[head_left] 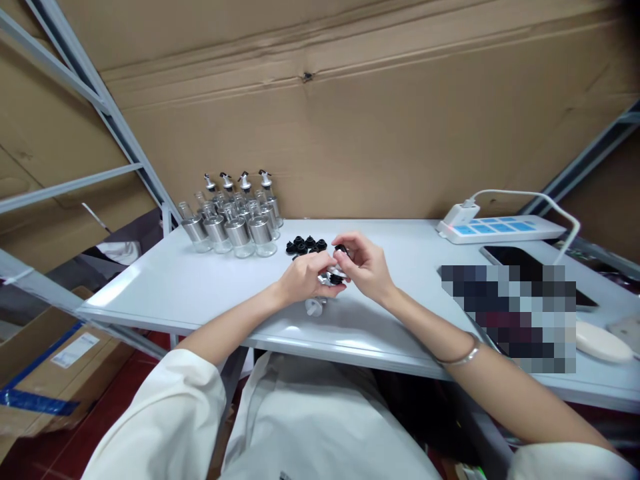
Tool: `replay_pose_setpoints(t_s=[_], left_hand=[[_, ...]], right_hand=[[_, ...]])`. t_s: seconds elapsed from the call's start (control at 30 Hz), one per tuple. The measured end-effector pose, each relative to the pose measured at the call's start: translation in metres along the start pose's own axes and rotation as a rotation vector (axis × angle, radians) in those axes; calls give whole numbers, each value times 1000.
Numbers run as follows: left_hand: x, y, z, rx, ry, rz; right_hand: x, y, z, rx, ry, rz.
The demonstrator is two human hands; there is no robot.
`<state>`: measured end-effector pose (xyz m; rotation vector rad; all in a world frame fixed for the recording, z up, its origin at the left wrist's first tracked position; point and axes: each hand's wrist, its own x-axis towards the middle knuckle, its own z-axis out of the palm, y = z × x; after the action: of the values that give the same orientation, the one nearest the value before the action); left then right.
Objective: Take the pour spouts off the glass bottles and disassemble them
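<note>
Above the near middle of the white table, my left hand [306,277] is closed around a silver and black bottle pourer [337,273], partly hidden by fingers. My right hand [367,265] pinches the black piece at its upper end, so both hands meet on the pourer. Just below my left hand is a translucent plastic piece [314,307]; whether it touches the hand I cannot tell. Behind the hands lies a cluster of small black stoppers [306,245]. To the left stand several glass bottles with steel sleeves [237,232]; those in the back row carry silver pourers [245,180] with black tips.
A white power strip [500,230] with a plugged-in charger [463,213] and cable sits at the back right. Nearer are a dark phone [520,257], a pixelated area and a white oval object [603,341]. Cardboard [370,147] walls the back; metal shelf posts [117,127] frame the sides.
</note>
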<state>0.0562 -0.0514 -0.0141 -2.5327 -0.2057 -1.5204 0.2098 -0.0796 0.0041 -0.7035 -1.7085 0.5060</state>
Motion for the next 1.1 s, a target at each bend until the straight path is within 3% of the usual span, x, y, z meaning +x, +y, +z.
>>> replay_pose_setpoints(t_s=[0.17,0.33,0.47,0.57,0.77,1.1], left_hand=[[-2,1,-1,23,-31,174],[-4,6,0,35,-146,159],[-5,11,0,91,-203,133],[-5,14,2,94,-177,103],[-7,21,4,22,-265,46],[-1,23,4,-19,-138,68]], right_hand=[[4,11,-15,-318,-99,-443],[5,9,-16,-655,-19,-650],[3,1,-12,-743,34,-805],[4,-4,-11,-764,69,-856],[4,-6,-13,-830,51,-913],[6,8,-13,-791,-64,-883]])
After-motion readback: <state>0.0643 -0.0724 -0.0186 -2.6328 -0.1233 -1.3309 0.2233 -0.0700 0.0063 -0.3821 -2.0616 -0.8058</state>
